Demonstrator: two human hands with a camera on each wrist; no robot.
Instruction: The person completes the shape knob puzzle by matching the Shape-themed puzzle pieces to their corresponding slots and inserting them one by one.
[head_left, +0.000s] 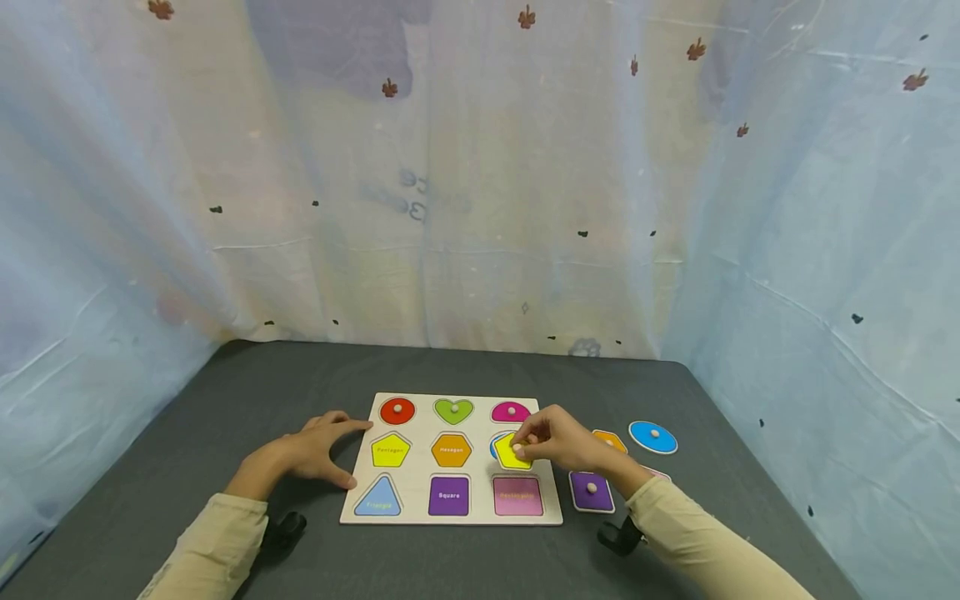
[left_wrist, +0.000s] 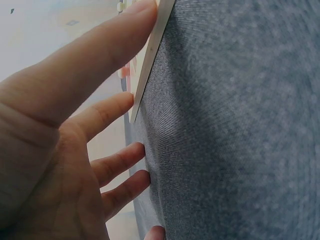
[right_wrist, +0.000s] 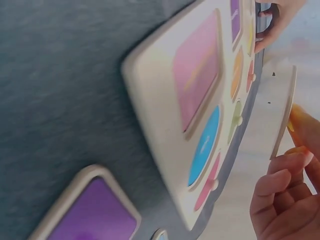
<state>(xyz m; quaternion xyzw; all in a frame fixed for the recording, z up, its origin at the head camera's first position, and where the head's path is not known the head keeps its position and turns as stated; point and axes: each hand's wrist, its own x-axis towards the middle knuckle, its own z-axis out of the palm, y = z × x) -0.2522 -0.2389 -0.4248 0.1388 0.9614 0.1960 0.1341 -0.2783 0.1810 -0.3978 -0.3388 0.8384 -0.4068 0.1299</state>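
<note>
Low in the head frame's centre, the right hand (head_left: 561, 437) pinches the yellow pentagon (head_left: 509, 458); edge-on in the right-wrist frame, its length tilts top-right. The left hand (head_left: 318, 450), fingers spread, touches the board (head_left: 421, 451).

Right hand (head_left: 561, 439) pinches yellow piece (head_left: 507, 456) over puzzle board (head_left: 481, 492); left hand (head_left: 318, 447) touches board's left edge.

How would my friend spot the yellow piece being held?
On the dark table lies a pale puzzle board with three rows of shapes. Over the right end of the middle row, the right hand pinches the yellow piece. Unlike the yellow Pentagon slot at that row's left, it's held up off the board.
</note>
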